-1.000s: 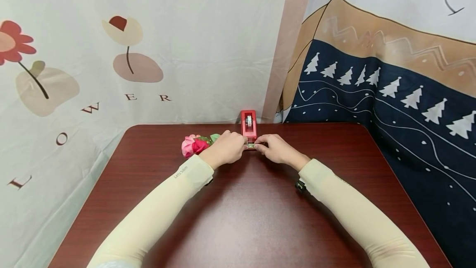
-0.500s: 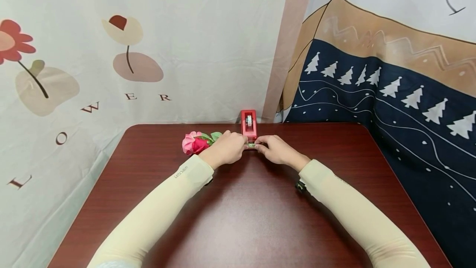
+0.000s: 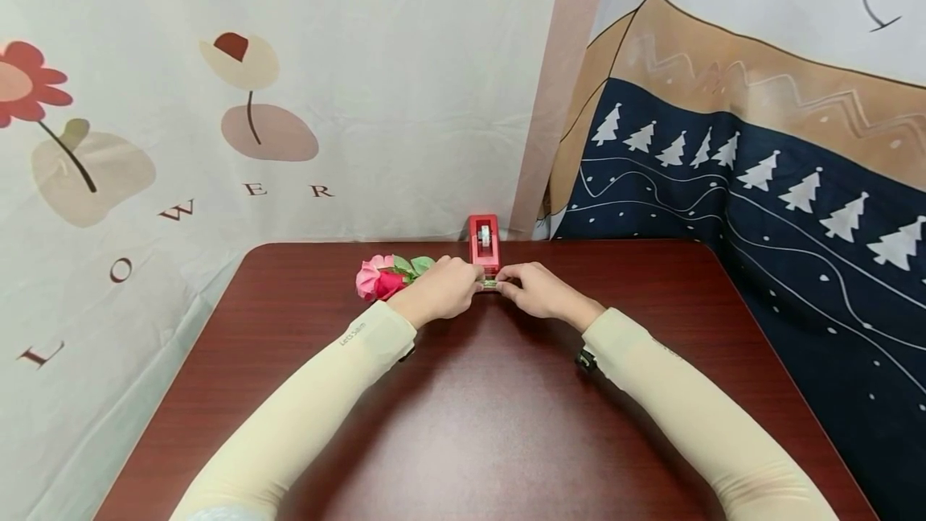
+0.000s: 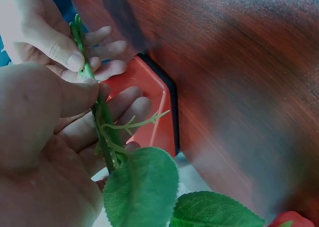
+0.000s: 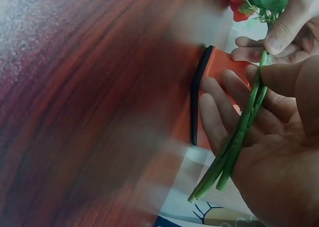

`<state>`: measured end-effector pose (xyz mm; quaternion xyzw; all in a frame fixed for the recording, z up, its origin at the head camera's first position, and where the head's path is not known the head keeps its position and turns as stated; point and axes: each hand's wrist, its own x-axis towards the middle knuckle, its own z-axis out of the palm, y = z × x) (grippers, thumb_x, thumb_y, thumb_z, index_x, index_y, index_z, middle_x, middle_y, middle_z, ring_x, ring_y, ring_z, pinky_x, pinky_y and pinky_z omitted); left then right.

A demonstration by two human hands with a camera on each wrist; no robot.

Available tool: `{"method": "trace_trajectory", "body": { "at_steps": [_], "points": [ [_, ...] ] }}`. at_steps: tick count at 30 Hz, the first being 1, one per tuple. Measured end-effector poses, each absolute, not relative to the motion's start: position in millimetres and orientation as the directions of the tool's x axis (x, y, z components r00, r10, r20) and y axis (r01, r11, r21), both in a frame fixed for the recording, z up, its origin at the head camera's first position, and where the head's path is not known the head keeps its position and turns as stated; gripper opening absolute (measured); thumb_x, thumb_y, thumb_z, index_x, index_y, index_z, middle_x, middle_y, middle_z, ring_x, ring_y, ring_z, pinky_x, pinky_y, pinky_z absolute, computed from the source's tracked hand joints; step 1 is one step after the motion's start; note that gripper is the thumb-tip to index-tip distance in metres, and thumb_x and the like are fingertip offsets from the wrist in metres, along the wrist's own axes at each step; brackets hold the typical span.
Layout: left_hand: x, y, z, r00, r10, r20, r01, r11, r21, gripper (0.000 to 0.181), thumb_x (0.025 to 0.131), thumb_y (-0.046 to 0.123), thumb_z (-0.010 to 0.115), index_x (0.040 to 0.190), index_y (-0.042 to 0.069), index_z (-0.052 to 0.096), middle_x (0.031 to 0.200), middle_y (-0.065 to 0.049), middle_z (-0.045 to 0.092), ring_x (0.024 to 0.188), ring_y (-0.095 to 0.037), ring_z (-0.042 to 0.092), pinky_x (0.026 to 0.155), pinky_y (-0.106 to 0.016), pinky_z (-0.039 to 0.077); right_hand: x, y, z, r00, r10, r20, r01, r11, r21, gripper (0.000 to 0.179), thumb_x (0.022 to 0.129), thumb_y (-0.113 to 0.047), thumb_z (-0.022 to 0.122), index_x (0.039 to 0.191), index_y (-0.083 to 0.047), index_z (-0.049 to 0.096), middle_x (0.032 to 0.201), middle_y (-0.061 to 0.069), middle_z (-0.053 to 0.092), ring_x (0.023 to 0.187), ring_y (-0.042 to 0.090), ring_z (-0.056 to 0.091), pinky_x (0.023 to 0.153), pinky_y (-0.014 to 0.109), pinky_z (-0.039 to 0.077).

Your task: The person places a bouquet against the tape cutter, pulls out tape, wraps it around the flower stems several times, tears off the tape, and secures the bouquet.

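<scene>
My left hand grips the green stems of a small bunch of roses, thumb on one side and curled fingers on the other. A pink rose and a red rose stick out to the left, with green leaves beside them. Close by, my right hand pinches the same stems between thumb and index finger; its other fingers spread loosely below. The stem ends lie across the right palm. Just behind both hands stands a red tape dispenser; whether any tape is on the stems I cannot tell.
The dark red wooden table stretches in front of the hands. At its back hangs a pale printed curtain, and a navy curtain with white trees hangs to the right. The tape dispenser sits at the table's back edge.
The rose heads have turned a little and shifted slightly right and upward, with more leaf showing. Both hands stay in nearly the same place on the stems.
</scene>
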<state>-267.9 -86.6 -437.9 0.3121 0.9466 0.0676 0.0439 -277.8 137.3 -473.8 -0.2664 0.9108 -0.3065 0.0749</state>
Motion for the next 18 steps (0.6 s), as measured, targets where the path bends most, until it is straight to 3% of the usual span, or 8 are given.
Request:
{"method": "trace_trajectory", "body": {
  "at_steps": [7, 13, 18],
  "points": [
    [-266.9, -88.6, -438.0, -0.806, 0.591, -0.037, 0.571, 0.791, 0.22, 0.014, 0.111, 0.02, 0.066, 0.111, 0.013, 0.078, 0.098, -0.003, 0.079, 0.089, -0.022, 0.073, 0.086, -0.041, 0.061, -278.5, 139.3, -472.1, -0.838, -0.545, 0.035, -0.454, 0.661, -0.598, 0.016, 0.11, -0.017, 0.066, 0.11, -0.014, 0.081, 0.095, -0.002, 0.077, 0.086, 0.014, 0.063, 0.084, 0.033, 0.053],
    [-265.2, -90.0, -438.3, -0.811, 0.583, -0.051, 0.554, 0.794, 0.25, 0.016, 0.11, 0.023, 0.068, 0.107, 0.013, 0.08, 0.088, 0.0, 0.074, 0.082, -0.02, 0.065, 0.078, -0.038, 0.055, -276.0, 139.9, -472.2, -0.825, -0.563, 0.044, -0.473, 0.645, -0.6, 0.016, 0.109, -0.016, 0.066, 0.111, -0.012, 0.082, 0.1, -0.001, 0.079, 0.092, 0.014, 0.065, 0.09, 0.037, 0.056],
    [-263.8, -91.3, -438.3, -0.807, 0.587, -0.069, 0.557, 0.794, 0.245, 0.017, 0.11, 0.023, 0.067, 0.106, 0.014, 0.081, 0.089, 0.001, 0.073, 0.088, -0.021, 0.066, 0.083, -0.04, 0.054, -273.4, 139.7, -472.4, -0.81, -0.585, 0.052, -0.492, 0.629, -0.602, 0.015, 0.108, -0.013, 0.067, 0.112, -0.011, 0.082, 0.105, 0.002, 0.079, 0.097, 0.016, 0.068, 0.097, 0.042, 0.058]
  ]
}}
